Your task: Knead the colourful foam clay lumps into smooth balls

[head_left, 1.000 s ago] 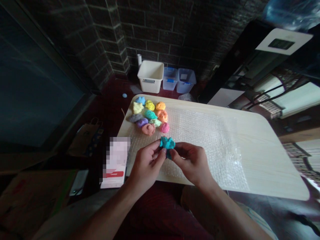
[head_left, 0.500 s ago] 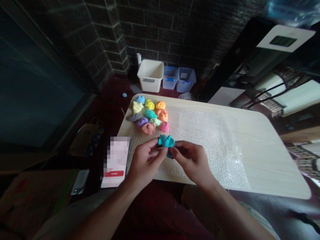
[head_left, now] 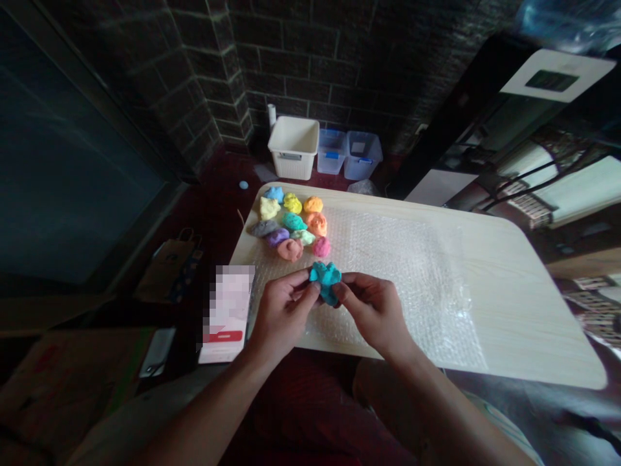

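A lumpy teal piece of modelling clay [head_left: 326, 279] is held between both hands above the near part of the bubble wrap [head_left: 402, 278]. My left hand [head_left: 286, 309] pinches its left side, thumb in front and fingers behind. On its right side, my right hand [head_left: 372, 307] grips it the same way. Beyond the hands, several clay lumps sit grouped at the table's far left, among them a pink lump [head_left: 321, 246], a brownish-red lump [head_left: 290, 250], an orange lump [head_left: 313, 204] and a green lump [head_left: 294, 221].
The wooden table [head_left: 524, 298] stretches away to the right. A partly blurred phone-like screen [head_left: 226, 336] is by its left edge. On the floor behind stand a white bin [head_left: 294, 155] and two clear boxes [head_left: 361, 156]. A paper bag [head_left: 167, 268] stands left.
The teal clay has been turned and now looks wider and flatter, more of its face showing between the thumbs. Both hands keep hold of it. The view has shifted very slightly.
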A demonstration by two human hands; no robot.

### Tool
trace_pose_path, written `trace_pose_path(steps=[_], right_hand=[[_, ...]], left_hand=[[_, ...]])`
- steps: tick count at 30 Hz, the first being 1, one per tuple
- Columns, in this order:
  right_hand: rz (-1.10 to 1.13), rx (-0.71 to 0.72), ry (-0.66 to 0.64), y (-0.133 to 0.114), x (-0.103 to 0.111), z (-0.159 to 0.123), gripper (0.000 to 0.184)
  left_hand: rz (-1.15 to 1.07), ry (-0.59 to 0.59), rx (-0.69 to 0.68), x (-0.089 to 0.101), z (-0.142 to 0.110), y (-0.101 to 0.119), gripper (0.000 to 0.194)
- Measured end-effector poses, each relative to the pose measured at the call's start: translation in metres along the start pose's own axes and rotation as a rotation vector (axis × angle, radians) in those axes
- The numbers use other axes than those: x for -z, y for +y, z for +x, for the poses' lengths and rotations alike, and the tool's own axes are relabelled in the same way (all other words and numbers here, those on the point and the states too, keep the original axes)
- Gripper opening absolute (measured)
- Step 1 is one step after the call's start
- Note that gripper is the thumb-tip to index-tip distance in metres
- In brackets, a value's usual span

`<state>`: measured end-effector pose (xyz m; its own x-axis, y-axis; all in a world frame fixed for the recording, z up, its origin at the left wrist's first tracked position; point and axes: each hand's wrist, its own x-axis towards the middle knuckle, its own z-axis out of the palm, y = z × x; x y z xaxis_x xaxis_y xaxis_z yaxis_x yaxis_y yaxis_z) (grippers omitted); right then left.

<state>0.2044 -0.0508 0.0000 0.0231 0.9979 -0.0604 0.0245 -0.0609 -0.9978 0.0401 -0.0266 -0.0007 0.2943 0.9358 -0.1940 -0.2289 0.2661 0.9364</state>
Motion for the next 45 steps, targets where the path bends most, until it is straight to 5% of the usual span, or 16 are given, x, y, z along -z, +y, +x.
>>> trace_pose_path(steps=[25, 30, 36, 45], right_hand=[[0.079, 0.038, -0.076, -0.003, 0.006, 0.003, 0.036], [0.157, -0.018, -0.109, -0.007, 0.006, 0.005, 0.023], [0.221, -0.032, -0.147, -0.003, 0.005, 0.003, 0.03], [0.214, -0.067, -0.05, 0.012, 0.002, 0.004, 0.035]], left_hand=[[-0.093, 0.006, 0.043, 0.004, 0.003, 0.002, 0.038], [-0.108, -0.067, 0.004, 0.006, 0.004, 0.006, 0.036], [-0.053, -0.126, -0.039, 0.007, 0.005, 0.006, 0.037], [-0.033, -0.122, -0.061, 0.004, 0.002, -0.007, 0.035]])
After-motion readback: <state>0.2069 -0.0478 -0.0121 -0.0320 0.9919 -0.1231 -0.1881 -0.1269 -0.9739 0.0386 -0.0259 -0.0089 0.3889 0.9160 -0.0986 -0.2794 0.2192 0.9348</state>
